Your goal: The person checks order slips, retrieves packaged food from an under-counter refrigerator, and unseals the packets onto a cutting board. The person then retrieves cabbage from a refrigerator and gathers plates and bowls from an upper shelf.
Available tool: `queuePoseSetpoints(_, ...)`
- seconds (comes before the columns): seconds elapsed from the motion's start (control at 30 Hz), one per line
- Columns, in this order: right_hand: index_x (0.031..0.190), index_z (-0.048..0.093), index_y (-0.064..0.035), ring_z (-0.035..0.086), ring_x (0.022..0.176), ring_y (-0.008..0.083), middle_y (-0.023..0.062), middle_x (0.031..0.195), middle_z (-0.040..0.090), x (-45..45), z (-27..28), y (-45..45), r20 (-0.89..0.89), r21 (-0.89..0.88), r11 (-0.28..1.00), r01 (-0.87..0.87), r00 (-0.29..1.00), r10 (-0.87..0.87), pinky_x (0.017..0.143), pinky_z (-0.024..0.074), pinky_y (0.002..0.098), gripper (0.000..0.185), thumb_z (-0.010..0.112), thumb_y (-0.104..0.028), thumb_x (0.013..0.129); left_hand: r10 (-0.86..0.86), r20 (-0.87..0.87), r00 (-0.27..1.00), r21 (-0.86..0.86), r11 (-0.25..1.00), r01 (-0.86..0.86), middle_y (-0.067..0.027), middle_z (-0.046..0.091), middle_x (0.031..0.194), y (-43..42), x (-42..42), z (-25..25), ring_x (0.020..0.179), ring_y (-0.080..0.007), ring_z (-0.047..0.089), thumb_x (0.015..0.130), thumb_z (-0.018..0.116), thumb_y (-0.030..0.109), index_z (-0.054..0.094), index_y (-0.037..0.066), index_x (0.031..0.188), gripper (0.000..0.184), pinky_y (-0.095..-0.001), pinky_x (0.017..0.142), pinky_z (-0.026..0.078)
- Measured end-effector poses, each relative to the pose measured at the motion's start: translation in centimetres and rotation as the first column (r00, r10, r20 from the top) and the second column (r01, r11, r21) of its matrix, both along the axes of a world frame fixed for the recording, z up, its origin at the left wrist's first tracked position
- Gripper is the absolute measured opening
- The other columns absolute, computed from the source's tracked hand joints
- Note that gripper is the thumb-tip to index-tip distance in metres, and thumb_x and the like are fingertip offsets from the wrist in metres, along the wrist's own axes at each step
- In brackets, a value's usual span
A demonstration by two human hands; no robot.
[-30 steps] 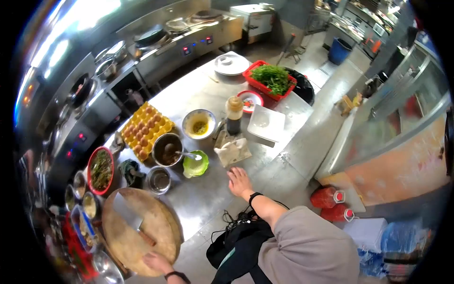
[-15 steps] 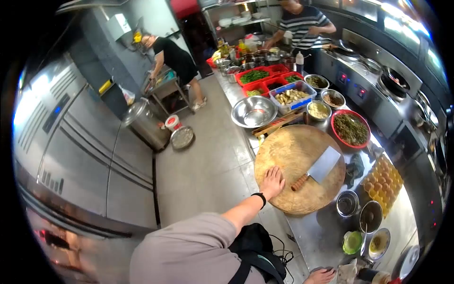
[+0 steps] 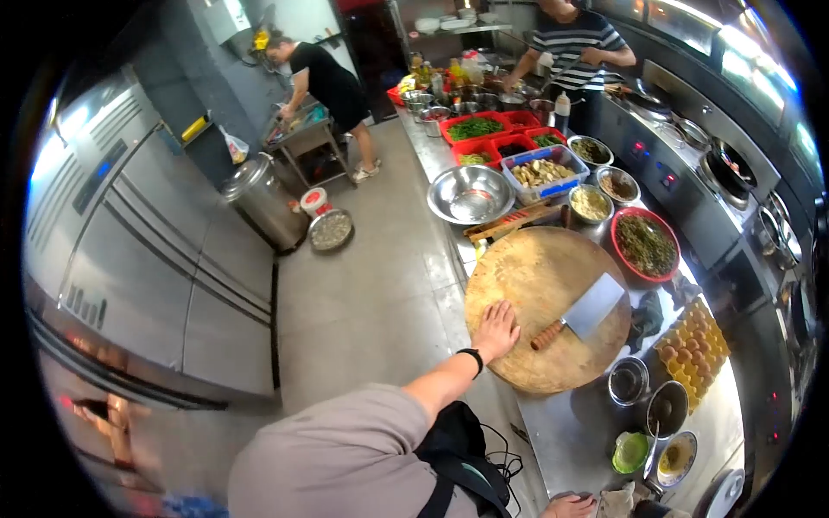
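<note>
My left hand [image 3: 496,331] lies flat on the left edge of the round wooden chopping board [image 3: 527,268], its fingers apart and nothing in it. A cleaver [image 3: 591,308] rests on the board to the right of that hand, its wooden handle toward the hand. At the bottom edge of the view, my right hand [image 3: 572,507] lies on the steel table [image 3: 553,432], fingers spread and empty, beside a pale folded cloth [image 3: 616,501]. A green bowl [image 3: 630,451] and a patterned bowl [image 3: 676,458] stand above and to the right of it.
Beyond the board are a steel bowl [image 3: 471,194], a tub of cut food [image 3: 542,173] and a red basin [image 3: 645,245]. An egg tray [image 3: 693,354] is at the right. One person [image 3: 328,82] bends over a sink; another [image 3: 570,47] stands by the stoves [image 3: 656,129].
The view has swung from the table's right end to the board and the aisle, then shifted slightly. My hands appear to stay on the board and the table.
</note>
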State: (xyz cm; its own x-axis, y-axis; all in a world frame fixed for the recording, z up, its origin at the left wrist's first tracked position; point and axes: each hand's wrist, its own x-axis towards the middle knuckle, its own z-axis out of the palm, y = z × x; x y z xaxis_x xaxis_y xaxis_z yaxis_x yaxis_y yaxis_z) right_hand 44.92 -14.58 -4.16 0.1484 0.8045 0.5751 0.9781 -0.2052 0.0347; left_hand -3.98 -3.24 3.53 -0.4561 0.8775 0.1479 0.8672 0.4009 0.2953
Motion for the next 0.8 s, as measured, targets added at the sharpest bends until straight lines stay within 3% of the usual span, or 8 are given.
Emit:
queuePoseSetpoints(0.13,0.108,0.060,-0.0014,0.059,0.091,0.0412,0.0212,0.106,0.061,0.3,0.6,0.2,-0.123,0.011,0.999,-0.040,0.992,0.041,0.078,0.0471,0.0529,0.033,0.048,-0.027,0.092,-0.001,-0.037,0.999,0.040,0.999,0.002,-0.0175,0.038,0.142,0.1,0.1,0.0,0.136,-0.0305,0.029,0.091,0.048,0.035,0.044,-0.003,0.130,0.054,-0.0440,0.114,0.018)
queuePoseSetpoints(0.17,0.112,0.058,-0.0018,0.057,0.101,0.0416,0.0213,0.113,0.059,0.2,0.4,0.0,-0.169,-0.053,0.998,0.016,0.985,-0.025,0.086,0.0449,0.0554,0.033,0.048,-0.026,0.091,-0.002,-0.052,0.999,0.063,0.998,0.006,-0.0175,0.039,0.141,0.2,0.1,-0.1,0.135,-0.0307,0.029,0.091,0.048,0.035,0.045,-0.003,0.129,0.053,-0.0441,0.114,0.018)
queuePoseSetpoints(0.2,0.112,0.058,-0.0018,0.057,0.101,0.0416,0.0213,0.113,0.059,0.6,-0.8,-0.1,-0.163,-0.055,0.998,0.027,0.986,-0.036,0.086,0.0449,0.0554,0.033,0.048,-0.026,0.091,-0.014,-0.046,0.999,0.061,0.998,0.016,-0.0175,0.039,0.141,0.2,0.1,-0.2,0.135,-0.0307,0.029,0.091,0.048,0.035,0.045,-0.003,0.129,0.053,-0.0441,0.114,0.018)
queuePoseSetpoints(0.27,0.121,0.052,-0.0026,0.046,0.119,0.0363,0.0179,0.130,0.049,1.7,-2.9,-0.4,-0.241,-0.133,0.989,0.062,0.966,-0.093,0.098,0.0380,0.0480,0.038,0.044,-0.021,0.088,-0.007,-0.071,0.997,0.058,0.998,0.011,-0.0173,0.038,0.141,0.2,0.2,-0.2,0.135,-0.0307,0.030,0.091,0.049,0.035,0.046,-0.003,0.128,0.053,-0.0444,0.113,0.018)
queuePoseSetpoints(0.4,0.122,0.051,-0.0018,0.046,0.121,0.0367,0.0185,0.132,0.048,2.4,-3.6,-0.6,-0.228,-0.161,0.986,0.043,0.970,-0.079,0.100,0.0372,0.0482,0.037,0.041,-0.024,0.094,-0.020,-0.063,0.998,0.093,0.995,0.026,-0.0184,0.038,0.140,0.3,0.1,-0.4,0.132,-0.0318,0.032,0.089,0.053,0.032,0.043,-0.003,0.128,0.054,-0.0454,0.111,0.022)
queuePoseSetpoints(0.57,0.122,0.051,-0.0034,0.044,0.123,0.0356,0.0165,0.133,0.047,2.2,-3.3,-0.5,-0.275,-0.195,0.977,0.089,0.951,-0.141,0.102,0.0348,0.0478,0.037,0.048,-0.014,0.087,-0.019,-0.076,0.997,0.110,0.994,0.027,-0.0175,0.041,0.138,0.4,0.3,-0.3,0.132,-0.0307,0.033,0.090,0.052,0.032,0.047,-0.001,0.124,0.048,-0.0452,0.111,0.021)
queuePoseSetpoints(0.8,0.124,0.049,-0.0065,0.042,0.124,0.0341,0.0143,0.133,0.046,1.9,-2.8,-0.4,-0.283,-0.188,0.975,0.120,0.944,-0.170,0.103,0.0341,0.0467,0.040,0.050,-0.016,0.085,-0.020,-0.087,0.996,0.106,0.994,0.030,-0.0165,0.041,0.138,0.5,0.4,-0.3,0.132,-0.0301,0.033,0.090,0.053,0.032,0.047,0.000,0.123,0.047,-0.0446,0.111,0.021)
